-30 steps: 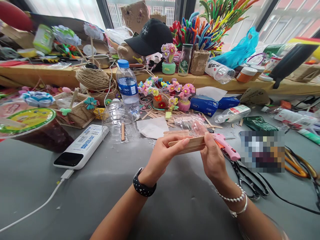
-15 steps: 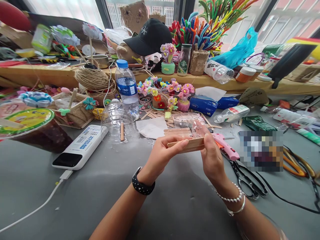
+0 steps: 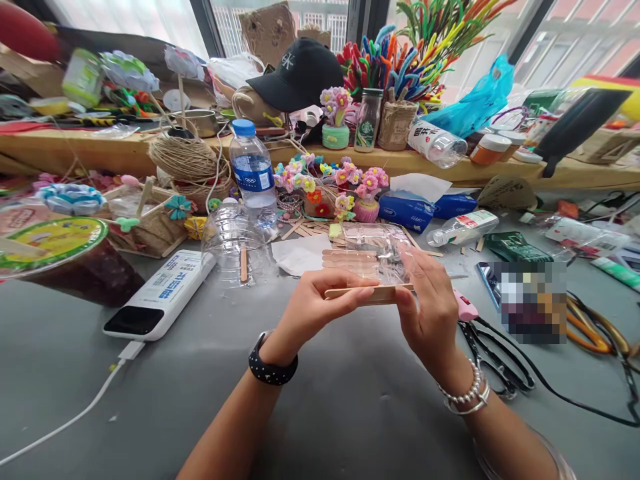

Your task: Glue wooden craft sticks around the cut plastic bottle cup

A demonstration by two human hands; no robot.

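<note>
My left hand [image 3: 315, 303] pinches the left part of a small piece made of wooden craft sticks [image 3: 383, 295], thumb in front and fingers behind. At its right end, my right hand [image 3: 429, 303] grips the piece with the thumb at the near side and the fingers raised behind. The piece is held nearly edge-on just above the table. Beyond it, a row of craft sticks [image 3: 345, 261] lies side by side near clear plastic packaging [image 3: 375, 233]. Partly hidden by my right hand is a pink glue gun [image 3: 466, 307].
Black-handled scissors [image 3: 493, 360] and a cable lie to the right. At left stand a white power bank [image 3: 160, 297], a lidded drink cup [image 3: 75, 260] and a cut plastic bottle [image 3: 233, 247]. A water bottle [image 3: 253, 173], tissue packs [image 3: 407, 212] and craft flowers line the back.
Both hands have tilted the stick piece flatter and shifted it slightly left and down. My right hand has turned, its fingers now more upright and covering more of the glue gun.
</note>
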